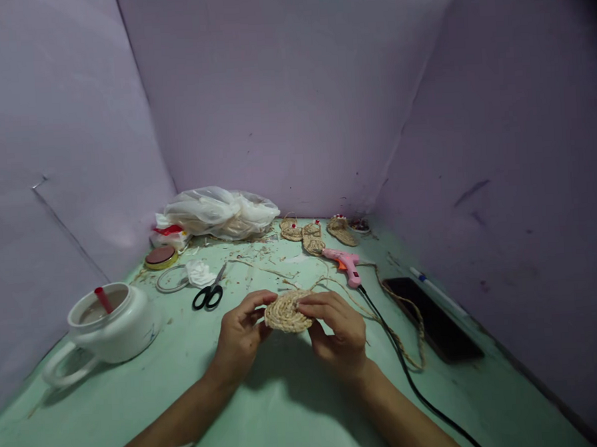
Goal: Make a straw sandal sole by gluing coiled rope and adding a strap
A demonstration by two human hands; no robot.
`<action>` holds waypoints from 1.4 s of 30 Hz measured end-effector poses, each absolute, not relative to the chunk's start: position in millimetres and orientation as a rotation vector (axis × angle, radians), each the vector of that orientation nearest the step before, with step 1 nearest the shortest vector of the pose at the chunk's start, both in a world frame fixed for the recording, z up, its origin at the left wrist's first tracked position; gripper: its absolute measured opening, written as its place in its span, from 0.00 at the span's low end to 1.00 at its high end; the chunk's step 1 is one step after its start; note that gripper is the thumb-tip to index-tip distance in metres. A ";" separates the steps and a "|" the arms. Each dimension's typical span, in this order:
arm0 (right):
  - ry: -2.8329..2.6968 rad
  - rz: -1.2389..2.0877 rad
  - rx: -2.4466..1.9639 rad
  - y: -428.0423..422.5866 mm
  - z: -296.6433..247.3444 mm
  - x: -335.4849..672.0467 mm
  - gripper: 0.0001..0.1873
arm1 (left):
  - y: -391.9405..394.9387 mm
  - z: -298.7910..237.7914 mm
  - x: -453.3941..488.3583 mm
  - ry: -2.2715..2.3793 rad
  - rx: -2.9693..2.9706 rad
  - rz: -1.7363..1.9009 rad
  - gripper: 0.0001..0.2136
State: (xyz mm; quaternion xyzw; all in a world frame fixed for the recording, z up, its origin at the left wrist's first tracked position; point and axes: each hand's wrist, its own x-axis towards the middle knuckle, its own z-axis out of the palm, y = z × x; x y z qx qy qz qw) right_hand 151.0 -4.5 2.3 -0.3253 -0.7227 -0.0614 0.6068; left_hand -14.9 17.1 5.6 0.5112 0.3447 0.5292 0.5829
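A coiled disc of braided straw cord (287, 312) is held a little above the green table, between my two hands. My left hand (240, 330) grips its left edge between fingers and thumb. On the right side, my right hand (337, 328) pinches the disc, fingers on top and thumb beneath. A loose braided cord (420, 324) trails across the table to the right of my right hand. Just beyond the hands lies a pink glue gun (349, 264) with a black cable (406, 371). Scissors with black handles (209, 295) rest to the left.
At the left stands a white mug (126, 326) holding a red stick. A dark phone (434, 320) and a pen (439, 289) lie at the right. Small woven slippers (312, 239) and a plastic bag (218, 213) sit at the back. Purple walls (282, 104) enclose three sides.
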 end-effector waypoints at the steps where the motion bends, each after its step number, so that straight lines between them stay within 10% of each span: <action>1: -1.672 -0.149 -0.747 -4.3 2.2 151.0 0.17 | 17.0 6.3 -14.5 0.803 1.185 1.236 0.14; 20: -1.923 -0.331 -0.824 -28.6 -0.9 118.8 0.12 | 24.9 13.2 -15.2 0.631 0.539 0.824 0.12; 33: -1.130 1.266 -1.320 -20.8 -9.4 117.7 0.25 | 31.4 -4.4 -8.5 0.785 0.291 0.611 0.10; 42: -0.542 1.375 -1.079 -15.5 -4.0 120.5 0.30 | 14.6 10.2 -11.6 0.827 0.598 0.833 0.07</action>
